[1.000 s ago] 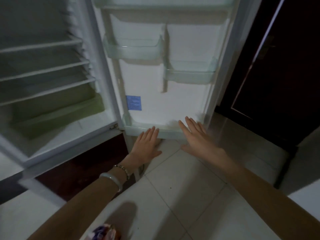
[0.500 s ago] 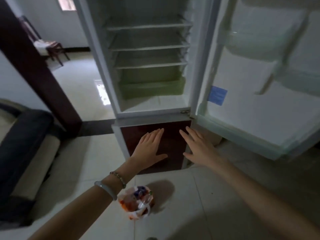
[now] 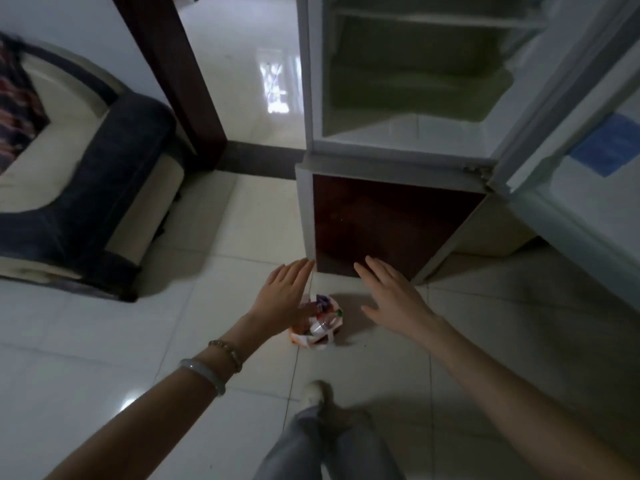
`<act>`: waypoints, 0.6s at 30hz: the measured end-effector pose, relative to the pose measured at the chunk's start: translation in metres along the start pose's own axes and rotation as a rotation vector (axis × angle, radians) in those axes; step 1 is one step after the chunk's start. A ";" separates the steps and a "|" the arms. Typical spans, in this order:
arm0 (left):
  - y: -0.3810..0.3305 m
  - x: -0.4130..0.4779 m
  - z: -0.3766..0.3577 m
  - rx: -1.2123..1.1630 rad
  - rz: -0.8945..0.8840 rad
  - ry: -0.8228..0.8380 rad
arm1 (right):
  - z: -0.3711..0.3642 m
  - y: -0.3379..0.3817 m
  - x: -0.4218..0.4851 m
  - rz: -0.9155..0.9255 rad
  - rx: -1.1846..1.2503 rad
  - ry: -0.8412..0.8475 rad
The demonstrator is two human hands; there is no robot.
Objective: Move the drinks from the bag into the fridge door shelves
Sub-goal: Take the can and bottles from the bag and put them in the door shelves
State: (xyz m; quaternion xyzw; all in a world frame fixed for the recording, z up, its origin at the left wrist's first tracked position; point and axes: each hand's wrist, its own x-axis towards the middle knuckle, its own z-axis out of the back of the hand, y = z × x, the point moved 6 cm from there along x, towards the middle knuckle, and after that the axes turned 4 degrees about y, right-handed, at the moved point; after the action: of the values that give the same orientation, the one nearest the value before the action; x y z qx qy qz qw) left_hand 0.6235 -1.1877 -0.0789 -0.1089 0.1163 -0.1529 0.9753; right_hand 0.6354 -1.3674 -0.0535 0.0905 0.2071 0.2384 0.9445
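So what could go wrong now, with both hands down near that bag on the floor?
The bag looks floppy and stands near the shoe, so it might get kicked or slump, spilling drinks. The open fridge door juts out on the right; one lifted up could knock its edge.

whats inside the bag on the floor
At the open top of the bag, what looks like a pale bottle and colourful packaging show. The left hand covers its left side, so the count is unclear.

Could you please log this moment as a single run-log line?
step: nothing picked yet | left hand: open, over bag | right hand: open, empty | bag: on floor, items inside | fridge door: open
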 end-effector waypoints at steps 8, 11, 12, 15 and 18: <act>0.040 -0.008 -0.117 -0.056 0.177 0.119 | -0.092 -0.032 0.043 -0.037 0.083 0.092; 0.052 -0.008 -0.167 -0.091 0.244 0.155 | -0.136 -0.048 0.063 -0.037 0.096 0.123; 0.056 -0.006 -0.184 -0.104 0.263 0.151 | -0.151 -0.052 0.072 -0.028 0.099 0.127; 0.076 0.010 -0.243 -0.096 0.284 0.146 | -0.199 -0.065 0.104 0.021 0.099 0.108; 0.104 0.032 -0.302 -0.063 0.296 0.164 | -0.256 -0.081 0.146 0.057 0.044 0.109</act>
State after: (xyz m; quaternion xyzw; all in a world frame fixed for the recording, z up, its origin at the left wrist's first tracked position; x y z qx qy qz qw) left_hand 0.6026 -1.1550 -0.3970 -0.1082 0.2148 -0.0120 0.9706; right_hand 0.6748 -1.3477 -0.3560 0.1039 0.2606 0.2654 0.9224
